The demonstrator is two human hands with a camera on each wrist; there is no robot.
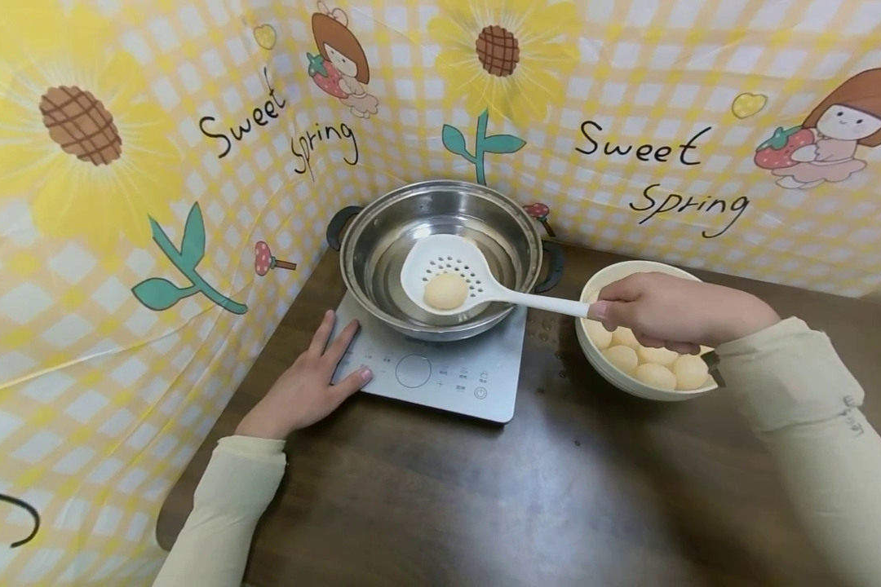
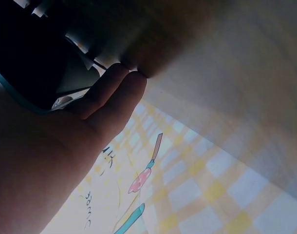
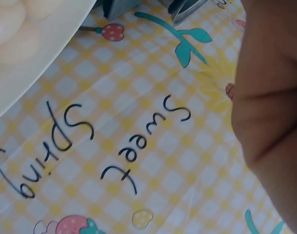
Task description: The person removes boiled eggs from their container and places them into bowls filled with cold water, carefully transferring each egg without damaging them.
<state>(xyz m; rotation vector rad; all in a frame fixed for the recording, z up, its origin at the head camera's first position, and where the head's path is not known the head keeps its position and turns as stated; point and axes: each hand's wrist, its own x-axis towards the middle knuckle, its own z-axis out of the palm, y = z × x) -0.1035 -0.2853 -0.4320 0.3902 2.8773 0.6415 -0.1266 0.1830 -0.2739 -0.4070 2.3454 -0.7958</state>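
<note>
My right hand (image 1: 653, 310) grips the handle of a white slotted ladle (image 1: 484, 287), its perforated bowl held over a steel pot (image 1: 440, 328). One pale round ball, egg-like (image 1: 445, 291), lies in the ladle. Water appears to stand in the pot, which sits on a white induction cooker (image 1: 411, 391). On the cooker's left front corner rests my left hand (image 1: 311, 389), fingers spread and straight. Below my right hand is a cream bowl (image 1: 609, 371) of several similar pale balls (image 1: 656, 375); the right wrist view shows part of that bowl (image 3: 51, 68).
A dark wooden table (image 1: 426, 497) carries everything, with water drops between cooker and bowl. Yellow checked cloth (image 1: 675, 90) with sunflowers and lettering walls off the back and left. Black side handles (image 1: 552, 267) stick out from the pot.
</note>
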